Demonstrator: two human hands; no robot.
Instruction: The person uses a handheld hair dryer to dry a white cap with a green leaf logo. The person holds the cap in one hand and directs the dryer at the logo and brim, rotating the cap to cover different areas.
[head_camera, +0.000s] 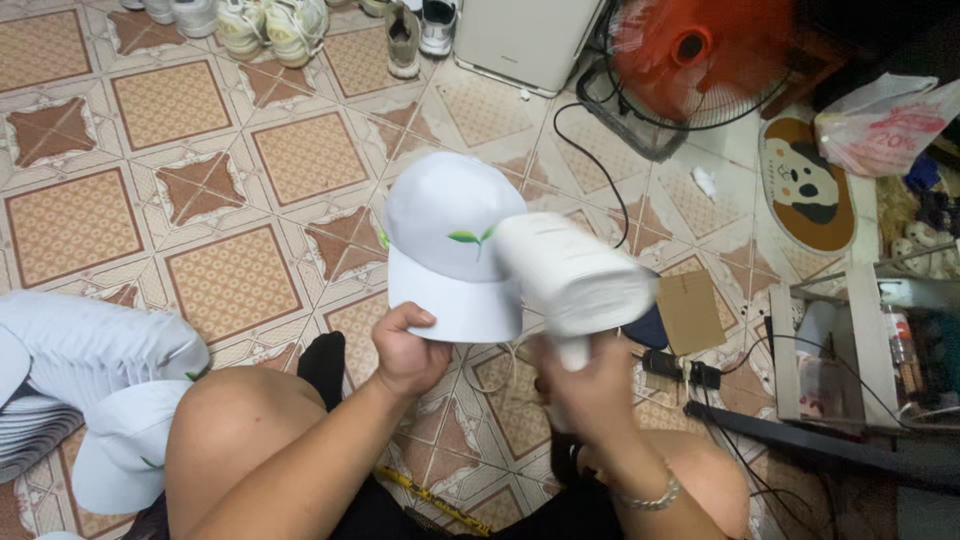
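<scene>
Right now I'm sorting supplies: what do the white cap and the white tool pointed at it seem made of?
White cap with green leaf emblem: seemingly matte woven cloth, soft seams, stiff brim. White blurred handheld tool: likely smooth plastic, though blur leaves it open.

Left hand (408, 350): raised above the bare left knee, fingers curled, thumb on top, pinch grip closed. Right hand (590, 385): motion-blurred, just right of the left hand, fist closed, forearm angled up, bracelet on the wrist.
</scene>
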